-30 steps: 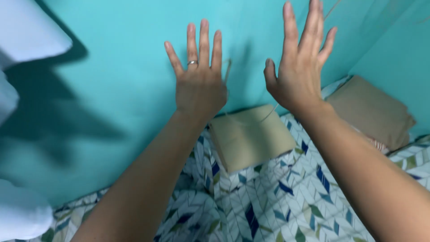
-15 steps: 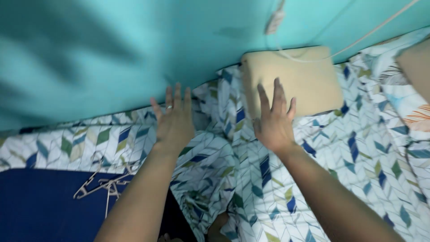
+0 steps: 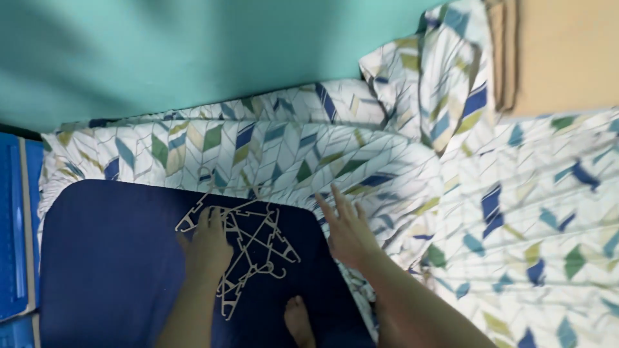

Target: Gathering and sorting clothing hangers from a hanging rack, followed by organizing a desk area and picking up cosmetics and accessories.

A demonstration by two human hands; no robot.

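White hangers [image 3: 248, 248] under L hand [image 3: 206, 248], fingers spread; R hand [image 3: 348, 232] open just beside, on patterned sheet [image 3: 387, 180].

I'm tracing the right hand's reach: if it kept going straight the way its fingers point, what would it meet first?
Probably the patterned sheet bunched just beyond the right hand; depth is unclear.

A home bedroom: a bed with a leaf-patterned sheet [image 3: 516, 212] against a teal wall [image 3: 193, 51], a tan pillow [image 3: 567, 51] far right, white clothes hangers [image 3: 251, 245] on a dark blue mat [image 3: 109, 258].
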